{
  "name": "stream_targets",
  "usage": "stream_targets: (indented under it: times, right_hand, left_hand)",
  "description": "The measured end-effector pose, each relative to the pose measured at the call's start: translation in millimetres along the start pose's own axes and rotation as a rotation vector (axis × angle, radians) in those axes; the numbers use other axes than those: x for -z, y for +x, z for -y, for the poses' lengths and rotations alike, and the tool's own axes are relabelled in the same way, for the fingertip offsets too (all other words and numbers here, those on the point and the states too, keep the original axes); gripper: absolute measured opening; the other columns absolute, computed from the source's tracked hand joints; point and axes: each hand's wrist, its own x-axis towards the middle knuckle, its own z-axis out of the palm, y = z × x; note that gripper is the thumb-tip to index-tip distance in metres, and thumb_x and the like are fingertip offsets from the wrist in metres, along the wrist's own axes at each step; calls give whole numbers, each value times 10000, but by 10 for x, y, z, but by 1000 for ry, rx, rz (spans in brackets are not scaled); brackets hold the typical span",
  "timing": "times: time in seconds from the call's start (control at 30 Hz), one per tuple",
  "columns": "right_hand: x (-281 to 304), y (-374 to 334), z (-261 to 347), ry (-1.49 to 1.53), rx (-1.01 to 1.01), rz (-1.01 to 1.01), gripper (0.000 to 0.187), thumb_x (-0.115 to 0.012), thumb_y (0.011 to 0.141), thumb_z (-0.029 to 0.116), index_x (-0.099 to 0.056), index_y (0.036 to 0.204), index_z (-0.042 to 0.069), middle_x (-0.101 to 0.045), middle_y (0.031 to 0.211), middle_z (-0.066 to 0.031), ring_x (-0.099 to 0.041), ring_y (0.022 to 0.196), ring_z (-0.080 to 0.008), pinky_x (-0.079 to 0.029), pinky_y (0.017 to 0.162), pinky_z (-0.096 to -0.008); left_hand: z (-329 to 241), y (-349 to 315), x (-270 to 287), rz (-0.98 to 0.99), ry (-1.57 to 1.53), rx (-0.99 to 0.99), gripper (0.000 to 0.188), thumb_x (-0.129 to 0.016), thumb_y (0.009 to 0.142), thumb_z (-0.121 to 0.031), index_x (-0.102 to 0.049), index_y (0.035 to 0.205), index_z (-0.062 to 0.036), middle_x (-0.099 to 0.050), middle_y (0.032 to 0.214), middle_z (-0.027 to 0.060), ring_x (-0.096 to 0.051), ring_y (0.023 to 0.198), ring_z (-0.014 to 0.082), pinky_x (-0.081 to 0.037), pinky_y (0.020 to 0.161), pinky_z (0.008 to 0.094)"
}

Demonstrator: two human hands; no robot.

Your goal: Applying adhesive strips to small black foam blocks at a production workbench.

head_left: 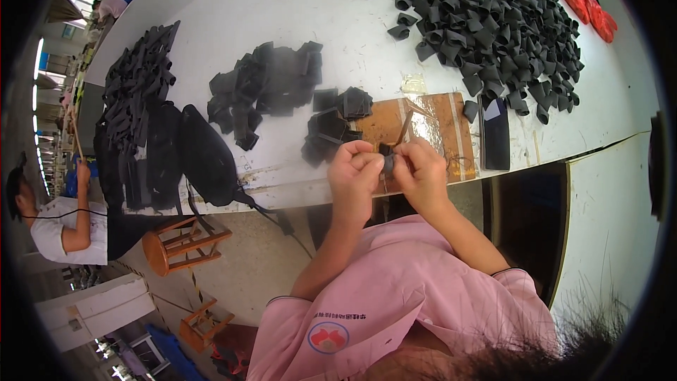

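Dark piece (388, 163), partly hidden between left hand (358, 173) and right hand (422, 171)

Of the wearer, one left hand (355, 178) and one right hand (423, 176); one small dark piece (388, 164), one brown board (452, 121), two wooden stools (156, 252), curled dark pieces (497, 42) beyond counting.

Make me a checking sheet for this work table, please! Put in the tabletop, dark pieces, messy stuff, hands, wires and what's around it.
Surface: white table, marked near its front edge; brown board on it.
Pieces: heap of curled pieces at far right; flat pieces left of the board.
Clutter: red bundle at the far right corner.
Hands: left hand and right hand pinch one small piece.
Cables: black cord trails off the front edge.
Surroundings: wooden stool and person in white, both at left.
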Motion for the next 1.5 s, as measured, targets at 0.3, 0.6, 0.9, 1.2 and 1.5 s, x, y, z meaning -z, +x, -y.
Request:
stream_targets:
  times: [0.3,0.6,0.9,1.2,1.5]
  right_hand:
    - [253,148,159,1589,-973,401,94,-577,813,118,-575,798,25,-469,620,37,-352,514,-40,-282,448,-167]
    - [573,726,461,878,-311,432,252,-527,869,258,-565,764,32,-510,679,36,-437,625,-26,-357,521,-181]
    - [409,786,75,1120,-446,564,248,-536,863,247,-542,707,54,-388,553,68,-297,485,-21,-229,428,-173]
    - [388,773,107,995,-379,465,252,-530,864,236,-538,706,40,-428,562,55,-323,481,-20,-252,417,-190]
    - [278,794,-38,987,-299,536,270,-519,872,262,-532,696,56,-429,566,56,-323,475,-18,-247,410,-185]
  left_hand:
    - [-151,-121,-141,19,729,-414,122,-510,768,77,-514,877,23,-522,733,14,-443,549,6,-317,443,155]
    - [-744,73,-474,571,-923,490,198,-361,876,-7,-515,996,23,-586,876,158,-302,330,27,-218,310,170]
    - [-382,233,-309,351,-348,114,144,-497,854,-48,-516,997,-40,-578,782,70,-341,398,39,-260,368,167]
    - [-483,256,-428,191,382,-433,242,-569,791,21,-516,1026,31,-575,824,49,-529,676,72,-433,615,171]
    - [-502,191,-433,191,513,-484,216,-549,798,36,-530,1014,40,-550,869,41,-522,769,68,-424,697,174]
